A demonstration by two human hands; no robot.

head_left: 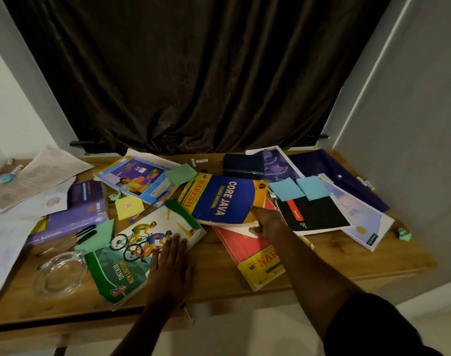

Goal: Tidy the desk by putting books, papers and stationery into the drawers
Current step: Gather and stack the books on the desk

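Left hand: flat, palm down, fingers straight and close together, pressing on right edge of bike book

Bike book: cover up on tabletop, front left of centre; far corner just beside Java book

Right hand: pinches near right corner of Java book, fingers on cover, thumb at page edge below

Java book: cover up at centre of tabletop, lying over far end of red book; green pad overlaps its far left corner

Right of Java book: black notebook on pale sheets, two blue notes across its far edge; purple folder behind

Left side: purple book, two black pens beside a second green pad, glass dish near front edge, loose papers at far left

Between purple book and bike book: yellow note, blue pen just beside it

Behind tabletop: dark curtain
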